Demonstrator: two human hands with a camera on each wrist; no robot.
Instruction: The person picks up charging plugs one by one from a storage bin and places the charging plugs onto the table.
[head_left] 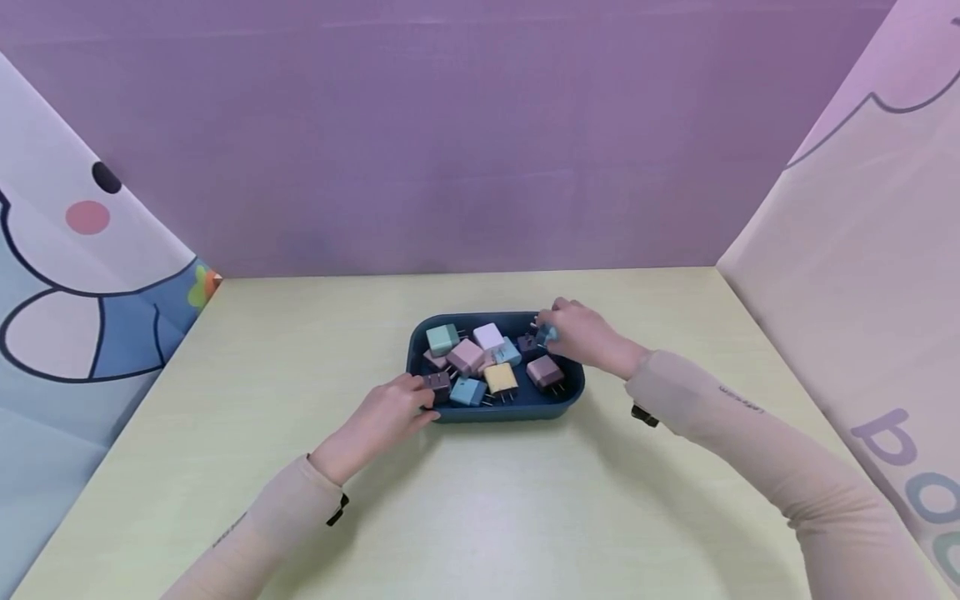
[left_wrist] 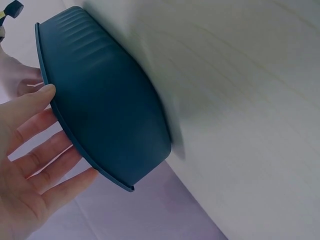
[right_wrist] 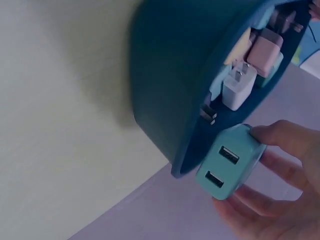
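A dark blue plastic bin point(head_left: 502, 412) holds several small plug-in USB chargers, jumbled together. My left hand point(head_left: 392, 414) is at its front left corner, holding the rim with the thumb outside and the fingers reaching over, beside a dark purple charger point(head_left: 437, 385). In the left wrist view the thumb point(left_wrist: 37, 100) touches the rim of the bin point(left_wrist: 105, 95); the fingertips are hidden behind it. My right hand point(head_left: 585, 335) pinches a light blue charger point(right_wrist: 232, 162) at the bin's right end. Two USB ports face the right wrist camera.
Other chargers in the bin are yellow point(head_left: 501, 378), mauve point(head_left: 545, 372), white point(head_left: 488, 337), mint green point(head_left: 442, 339) and blue point(head_left: 468, 392). The bin stands on a pale wood-grain table point(head_left: 510, 500). A purple backdrop point(head_left: 465, 150) and printed side panels enclose the table.
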